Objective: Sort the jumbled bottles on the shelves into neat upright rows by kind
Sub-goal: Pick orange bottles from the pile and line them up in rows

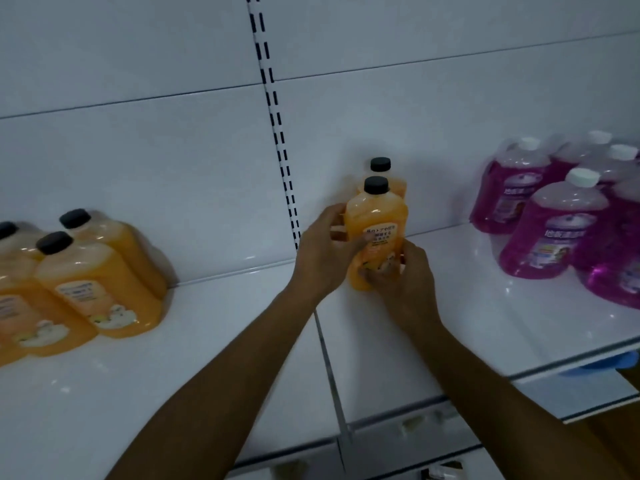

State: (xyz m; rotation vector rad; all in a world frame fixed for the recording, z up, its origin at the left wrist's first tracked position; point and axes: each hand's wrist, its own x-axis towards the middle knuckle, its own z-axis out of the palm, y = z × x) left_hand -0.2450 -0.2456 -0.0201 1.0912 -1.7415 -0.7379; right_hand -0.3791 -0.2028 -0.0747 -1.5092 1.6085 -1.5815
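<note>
An orange bottle with a black cap [376,216] stands upright on the white shelf [450,327], near the back panel. My left hand [323,252] grips its left side and my right hand [403,282] holds its lower right front. A second orange bottle [382,169] stands directly behind it, mostly hidden. Three more orange bottles [86,282] stand grouped at the left of the shelf. Several purple bottles with white caps [554,233] stand upright in rows at the right.
A slotted black-and-white upright [275,123] runs down the white back panel. A seam [332,368] divides the left and right shelf sections. Price-tag rails [415,424] line the front edge, and something blue [602,363] shows under the right shelf.
</note>
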